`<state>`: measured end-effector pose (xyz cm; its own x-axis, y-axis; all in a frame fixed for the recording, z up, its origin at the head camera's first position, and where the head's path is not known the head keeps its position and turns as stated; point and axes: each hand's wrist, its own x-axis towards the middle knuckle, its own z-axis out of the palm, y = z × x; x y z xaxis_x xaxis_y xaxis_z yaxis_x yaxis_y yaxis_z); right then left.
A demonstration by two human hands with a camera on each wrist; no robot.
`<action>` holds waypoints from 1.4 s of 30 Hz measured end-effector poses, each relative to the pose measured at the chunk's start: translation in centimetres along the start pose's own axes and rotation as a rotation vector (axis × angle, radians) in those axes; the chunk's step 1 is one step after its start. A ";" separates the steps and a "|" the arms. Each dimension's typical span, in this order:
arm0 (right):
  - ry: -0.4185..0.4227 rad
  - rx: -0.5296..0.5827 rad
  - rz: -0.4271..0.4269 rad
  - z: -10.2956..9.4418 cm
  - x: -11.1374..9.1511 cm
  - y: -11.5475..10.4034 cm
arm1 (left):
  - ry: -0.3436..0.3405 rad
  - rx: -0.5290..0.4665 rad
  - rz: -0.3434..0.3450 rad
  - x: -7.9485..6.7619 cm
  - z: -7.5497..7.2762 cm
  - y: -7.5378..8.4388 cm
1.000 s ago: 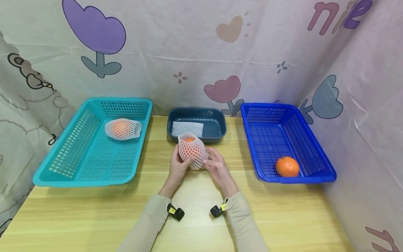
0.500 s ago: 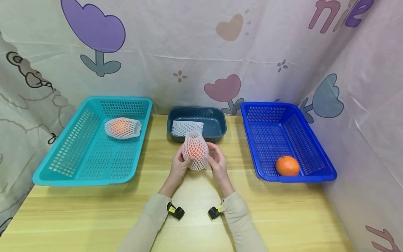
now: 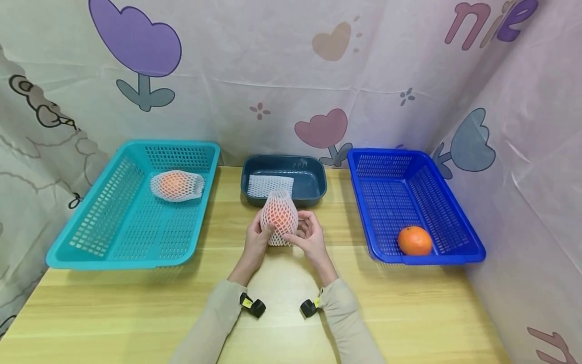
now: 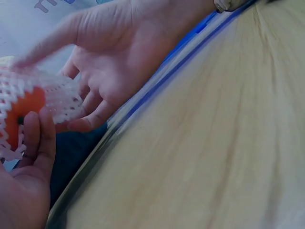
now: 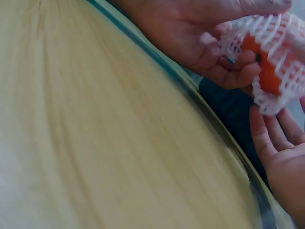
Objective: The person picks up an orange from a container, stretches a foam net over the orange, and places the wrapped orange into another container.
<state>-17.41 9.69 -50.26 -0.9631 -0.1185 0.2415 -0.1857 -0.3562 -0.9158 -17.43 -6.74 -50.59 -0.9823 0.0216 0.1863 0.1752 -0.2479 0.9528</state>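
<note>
Left grip (image 3: pixel 255 241): curling round a netted orange (image 3: pixel 280 217)
Right grip (image 3: pixel 312 239): fingers hanging loosely apart, thumb touching the net (image 3: pixel 278 198)
Blue basket (image 3: pixel 386 197): holding a bare orange (image 3: pixel 415 240)

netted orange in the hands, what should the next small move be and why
I'd probably ease the edge of the foam net over the rest of the orange: both wrist views show a bare patch of peel that the mesh leaves uncovered. The left hand and right hand hold the netted orange between them.
</note>
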 end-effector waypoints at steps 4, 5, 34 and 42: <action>0.001 0.059 -0.037 -0.2 0.1 0.0 | -0.017 -0.013 0.008 -0.1 0.0 -0.1; 0.005 0.073 -0.040 -0.2 0.1 0.0 | -0.025 -0.018 0.011 -0.1 0.0 -0.1; 0.055 -0.048 -0.243 0.4 0.1 0.1 | -0.084 -0.091 -0.069 -0.2 0.2 0.1; 0.167 -0.046 -0.173 0.3 0.0 0.0 | -0.055 0.023 -0.100 -0.1 0.2 0.4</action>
<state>-17.35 9.37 -50.13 -0.9343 0.0973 0.3431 -0.3559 -0.3144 -0.8800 -17.20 -6.68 -50.15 -0.9899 0.0979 0.1026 0.0791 -0.2196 0.9724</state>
